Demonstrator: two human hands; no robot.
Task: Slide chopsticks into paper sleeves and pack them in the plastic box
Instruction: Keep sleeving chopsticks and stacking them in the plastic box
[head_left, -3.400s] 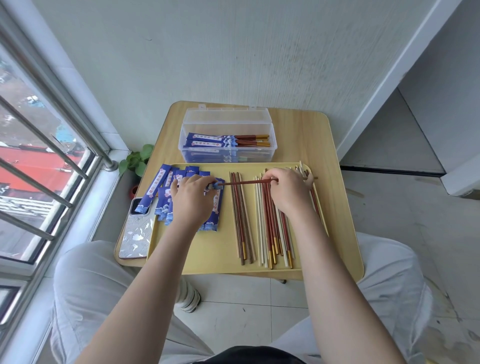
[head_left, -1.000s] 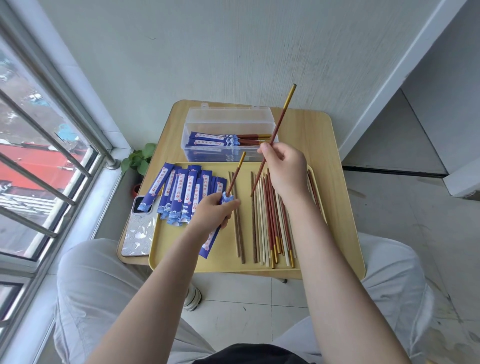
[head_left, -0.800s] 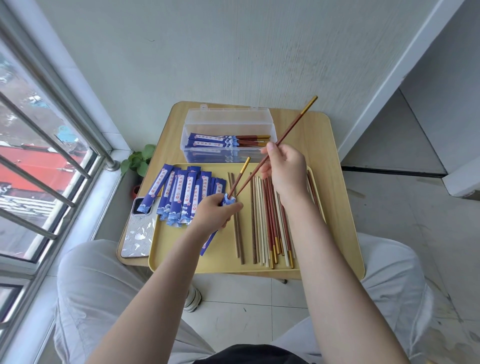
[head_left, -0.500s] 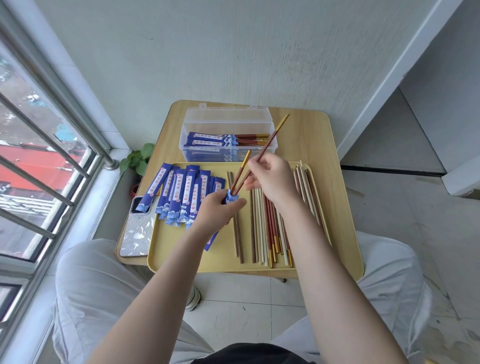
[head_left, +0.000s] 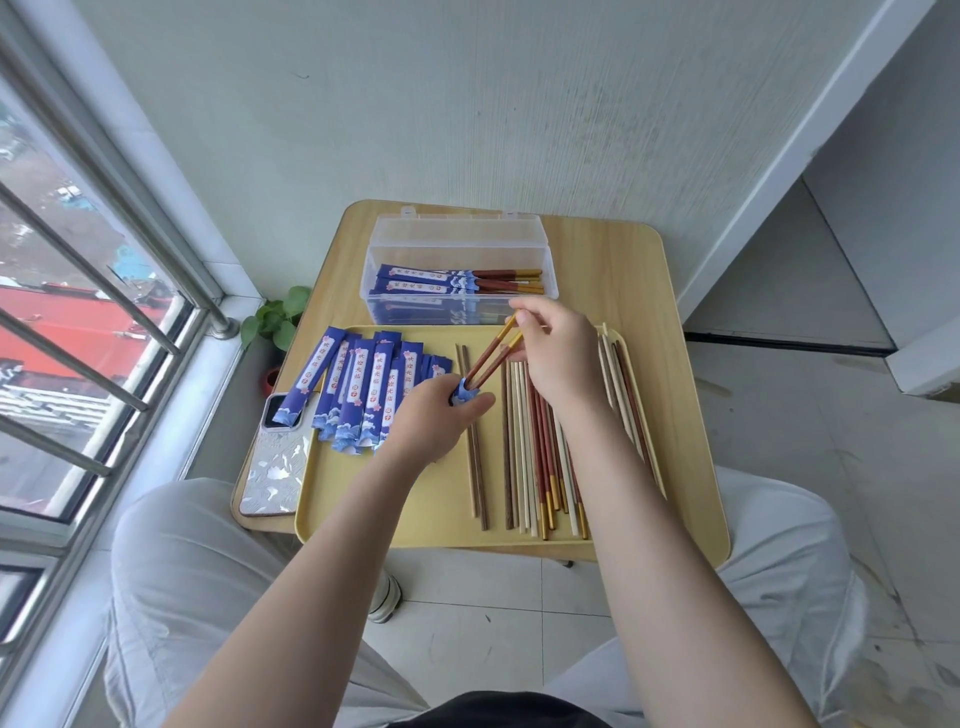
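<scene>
Gripping a blue sleeve (head_left: 464, 391) mouth, left hand (head_left: 434, 421), right hand (head_left: 558, 358) fingers pinching 2 red chopsticks (head_left: 488, 356) slanting into it

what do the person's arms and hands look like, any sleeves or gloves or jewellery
Both forearms are bare right down to the lower edge of the frame, with no sleeve in view. The left hand and the right hand wear no gloves, and no ring, watch or bracelet shows on either hand or wrist. The fingernails that show are short and unpainted.
</scene>
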